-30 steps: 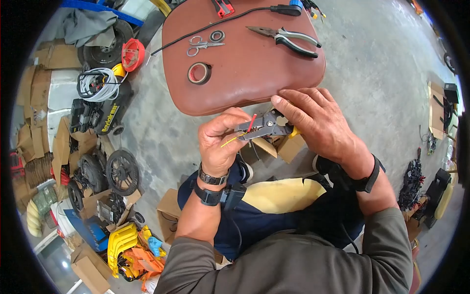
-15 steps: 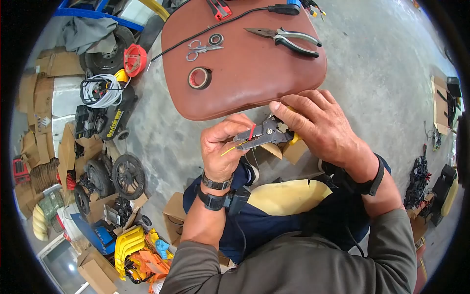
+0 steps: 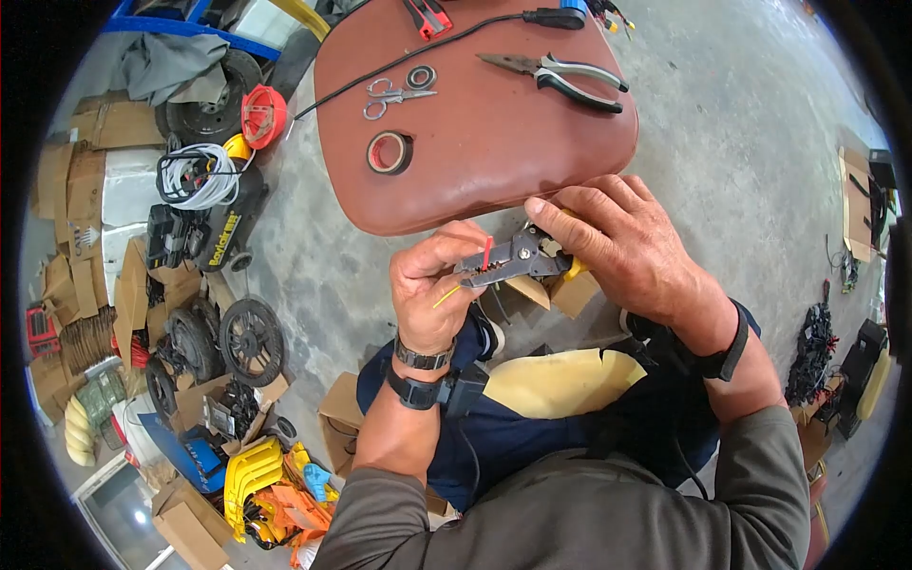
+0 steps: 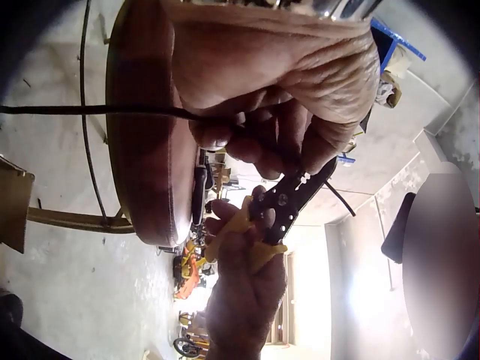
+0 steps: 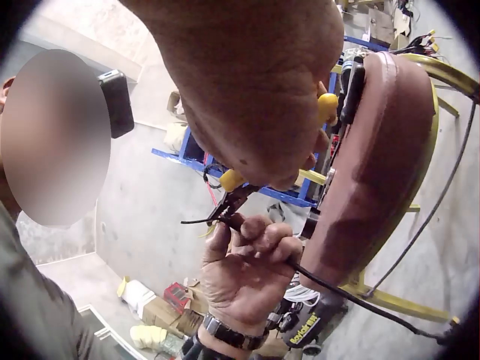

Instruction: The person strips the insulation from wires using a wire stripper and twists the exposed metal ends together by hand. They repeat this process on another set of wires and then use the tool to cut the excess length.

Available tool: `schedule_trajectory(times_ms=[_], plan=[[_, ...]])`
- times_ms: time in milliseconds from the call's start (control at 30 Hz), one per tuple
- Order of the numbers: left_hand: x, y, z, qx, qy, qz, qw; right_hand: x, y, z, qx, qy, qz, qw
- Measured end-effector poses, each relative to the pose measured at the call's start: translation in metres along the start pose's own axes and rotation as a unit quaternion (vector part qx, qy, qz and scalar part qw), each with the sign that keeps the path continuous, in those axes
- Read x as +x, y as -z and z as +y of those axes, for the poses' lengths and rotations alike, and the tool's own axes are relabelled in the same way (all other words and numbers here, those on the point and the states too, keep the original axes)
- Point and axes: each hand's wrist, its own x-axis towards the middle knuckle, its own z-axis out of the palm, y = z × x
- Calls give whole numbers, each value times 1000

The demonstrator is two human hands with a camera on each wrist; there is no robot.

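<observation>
In the head view, my left hand (image 3: 425, 290) pinches the stripped end of a black cable (image 5: 352, 297) beside the nose of a wire stripper (image 3: 518, 258). A red wire (image 3: 488, 251) stands up at the stripper's jaws. Its yellow companion wire (image 3: 446, 296) sticks out across the left fingers, and a black wire (image 5: 196, 221) juts past them in the right wrist view. My right hand (image 3: 622, 237) grips the stripper's yellow handles (image 4: 234, 225), thumb on top. The cable runs back out of the left hand.
On the brown padded seat (image 3: 494, 161) ahead lie pliers (image 3: 570, 81), scissors (image 3: 388, 98), a bearing ring (image 3: 420, 77), a tape roll (image 3: 389, 152), a red-handled tool (image 3: 429, 19) and a black cord (image 3: 418, 59). Boxes and wheels (image 3: 251, 340) crowd the left floor.
The head view has shifted slightly, moving the scene in the picture. Both hands keep their holds on cable and stripper; the red wire stands a little more upright.
</observation>
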Motion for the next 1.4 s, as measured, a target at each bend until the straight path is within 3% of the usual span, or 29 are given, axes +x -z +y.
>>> schedule_trajectory(times_ms=[567, 667, 767, 1167, 1267, 1400], plan=[[-2, 1, 0, 16, -2, 11, 1000, 0, 1, -7, 32, -38, -25, 998], [-2, 4, 0, 3, -7, -10, 1000, 1, 2, -4, 38, -16, -19, 999], [-1, 5, 1, 14, -5, -17, 1000, 4, -5, -7, 76, -45, 39, 995], [-2, 3, -2, 39, 14, -21, 999, 2, -5, -3, 56, -62, -4, 997], [-3, 1, -5, 39, 5, -10, 999, 2, -3, -3, 43, -72, -32, 996], [-3, -11, 2, 53, 14, 81, 995, 7, -13, -7, 89, -122, -33, 988]])
